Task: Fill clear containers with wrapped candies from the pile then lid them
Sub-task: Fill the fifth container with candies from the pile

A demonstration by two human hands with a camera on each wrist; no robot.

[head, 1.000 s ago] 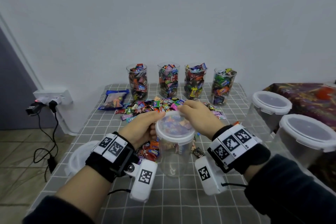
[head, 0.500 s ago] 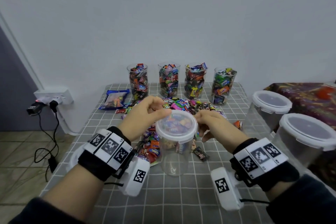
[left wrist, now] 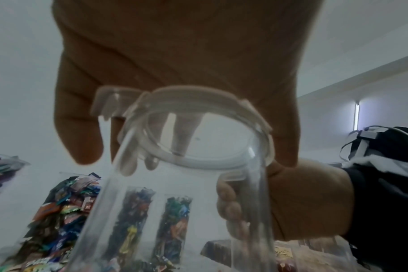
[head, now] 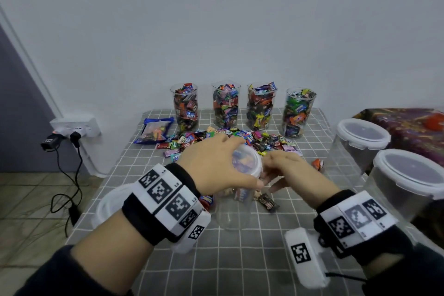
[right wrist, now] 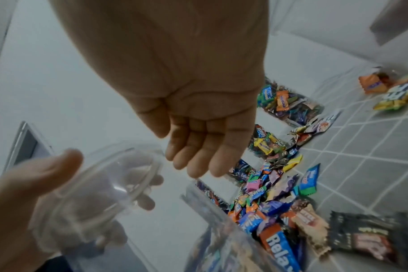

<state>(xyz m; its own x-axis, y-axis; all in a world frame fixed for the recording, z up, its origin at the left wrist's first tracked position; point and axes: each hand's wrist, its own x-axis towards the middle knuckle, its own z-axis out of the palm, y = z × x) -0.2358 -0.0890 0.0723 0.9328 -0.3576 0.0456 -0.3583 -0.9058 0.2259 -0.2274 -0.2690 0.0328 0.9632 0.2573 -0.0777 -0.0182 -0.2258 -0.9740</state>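
While four tall cups [head: 185, 106] at the back of the table [head: 240, 259] stand full of candies, the head view shows an empty jar [head: 231, 209] in front of the pile [head: 230, 139], its lid [head: 247, 161] covered by the left hand [head: 216, 166]. In the left wrist view, that hand's fingers are curled round the lid's rim. In the right wrist view, the right hand [right wrist: 193, 128] is seen relaxed, holding nothing. Filling appears not yet begun for this jar.

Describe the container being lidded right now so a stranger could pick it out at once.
Start at the grey checked tablecloth and the row of four candy-filled tumblers along the wall, then come forward past the loose candy pile. The clear container stands near the middle, between both hands. Unlike the two lidded containers at the right, the left hand covers its white lid.
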